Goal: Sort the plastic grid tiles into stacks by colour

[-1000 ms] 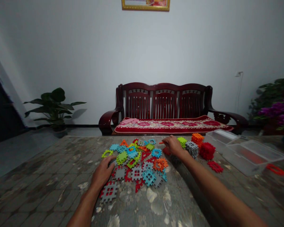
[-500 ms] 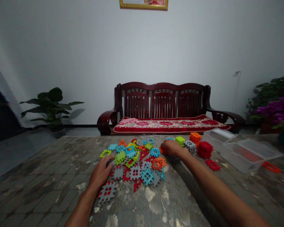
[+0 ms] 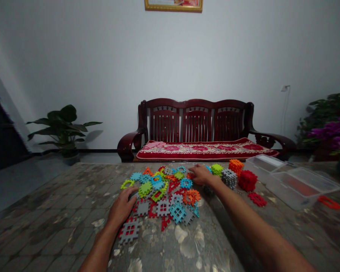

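Note:
A loose pile of notched plastic building tiles in red, grey, blue, green and orange lies on the table, with a grey window tile (image 3: 162, 207) near its middle. My left hand (image 3: 124, 204) rests at the pile's left edge, fingers stretched beside a green tile (image 3: 145, 189). Part of a grey piece shows at its fingertips. At the pile's far right, my right hand (image 3: 201, 175) reaches with its fingers extended over a red tile (image 3: 190, 176). Its palm side is hidden. Stacked tiles stand right of it: green (image 3: 217, 169), grey (image 3: 229, 178), orange (image 3: 235, 166) and red (image 3: 247, 180).
A single red tile (image 3: 257, 199) lies before the red stack. Clear plastic boxes (image 3: 294, 189) and an orange-handled item (image 3: 329, 202) are at the right of the patterned table (image 3: 73, 211). Beyond it stands a wooden bench (image 3: 195, 121); purple flowers (image 3: 333, 133) are far right.
My right hand's fingers have straightened out from a more curled pose, and a red tile now shows beneath them. My left hand stays in place. The whole view has shifted slightly.

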Motion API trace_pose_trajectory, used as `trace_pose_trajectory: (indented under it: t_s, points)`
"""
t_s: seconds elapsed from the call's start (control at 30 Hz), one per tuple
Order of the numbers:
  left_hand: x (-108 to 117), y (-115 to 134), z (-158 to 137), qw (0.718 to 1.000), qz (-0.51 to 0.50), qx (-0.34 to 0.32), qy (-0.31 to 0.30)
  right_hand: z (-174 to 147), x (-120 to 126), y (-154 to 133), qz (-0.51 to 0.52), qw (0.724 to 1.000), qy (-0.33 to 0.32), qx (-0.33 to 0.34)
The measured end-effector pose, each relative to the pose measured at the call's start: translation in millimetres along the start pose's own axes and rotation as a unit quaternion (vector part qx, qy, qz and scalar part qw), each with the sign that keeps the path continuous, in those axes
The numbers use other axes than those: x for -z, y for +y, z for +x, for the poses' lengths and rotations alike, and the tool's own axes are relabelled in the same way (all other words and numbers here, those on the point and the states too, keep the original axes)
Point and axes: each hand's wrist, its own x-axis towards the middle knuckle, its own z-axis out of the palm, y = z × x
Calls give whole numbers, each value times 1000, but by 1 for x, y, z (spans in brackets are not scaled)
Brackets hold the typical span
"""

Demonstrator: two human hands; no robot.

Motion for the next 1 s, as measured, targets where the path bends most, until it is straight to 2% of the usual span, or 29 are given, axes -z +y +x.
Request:
trace_pose_trajectory:
  t_s: [0.23,0.5,0.73,1.0]
  points:
    - [0,-1,0,1000,4,4,-2,8,-4,3,7,1000,-6,3]
    - [2,2,0,1000,19,6,-21,-7,18,25,-9,998,-33,56]
    - [3,3,0,999,26,-4,-21,-21,21,21,-46,995,-49,76]
    - [-1,-3,1,1000,20,-14,0,-7,15,19,-81,992,-54,80]
